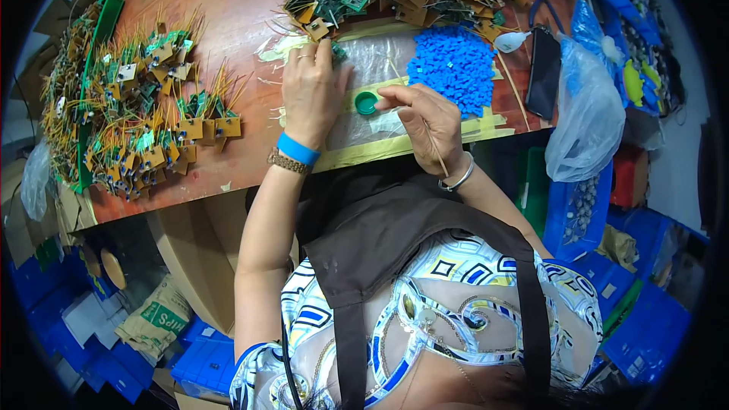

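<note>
Okay, head view, from where I stand: right hand (429,121) is curled, narrow, round a thin stick (435,153), its fingertips right beside a green cup (366,102) on the plastic sheet (383,127). Whether they touch the rim, can't tell. Left hand (310,95) is bent down at a green board (339,52) by its fingertips; grip hidden, can't tell. Board looks light, stiff, probably fragile: take it by the edges. Stick looks light, snappable; pinch mid-length. Cup looks light, likely slides; steady its rim.
</note>
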The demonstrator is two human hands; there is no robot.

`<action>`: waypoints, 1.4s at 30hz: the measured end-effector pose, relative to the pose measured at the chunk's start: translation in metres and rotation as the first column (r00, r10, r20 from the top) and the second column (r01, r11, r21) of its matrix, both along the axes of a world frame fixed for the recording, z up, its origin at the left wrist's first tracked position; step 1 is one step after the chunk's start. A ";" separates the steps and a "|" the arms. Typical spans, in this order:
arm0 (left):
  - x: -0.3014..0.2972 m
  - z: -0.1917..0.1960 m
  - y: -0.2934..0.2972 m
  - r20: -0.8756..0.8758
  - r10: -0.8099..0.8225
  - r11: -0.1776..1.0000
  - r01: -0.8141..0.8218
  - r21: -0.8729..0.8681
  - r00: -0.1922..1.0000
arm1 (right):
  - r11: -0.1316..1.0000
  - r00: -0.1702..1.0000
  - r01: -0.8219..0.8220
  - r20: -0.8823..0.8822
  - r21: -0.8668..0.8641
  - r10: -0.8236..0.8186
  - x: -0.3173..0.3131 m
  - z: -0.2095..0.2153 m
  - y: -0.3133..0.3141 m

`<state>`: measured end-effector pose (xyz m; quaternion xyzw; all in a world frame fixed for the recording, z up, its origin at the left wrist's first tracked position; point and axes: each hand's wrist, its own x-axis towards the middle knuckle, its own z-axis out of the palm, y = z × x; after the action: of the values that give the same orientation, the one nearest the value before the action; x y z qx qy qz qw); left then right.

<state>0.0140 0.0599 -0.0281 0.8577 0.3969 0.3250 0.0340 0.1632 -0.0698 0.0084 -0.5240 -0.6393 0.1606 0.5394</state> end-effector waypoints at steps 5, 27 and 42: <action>-0.009 0.000 0.005 -0.194 0.004 1.000 -0.003 0.004 0.981 | 0.996 0.997 -0.056 0.044 -0.065 0.059 0.014 -0.015 -0.008; -0.030 0.015 -0.071 0.685 0.485 0.332 0.610 -0.719 0.544 | 0.960 0.925 -0.198 -0.362 -0.196 0.117 -0.004 -0.003 -0.003; -0.026 0.021 -0.075 0.692 0.474 0.275 0.655 -0.703 0.544 | 0.976 0.974 -0.183 -0.156 -0.118 0.163 -0.004 -0.016 0.001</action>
<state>-0.0123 -0.0149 -0.0070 0.4065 0.3734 0.3746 0.7450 0.1590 -0.0689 -0.0071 -0.4874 -0.6297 0.2866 0.5327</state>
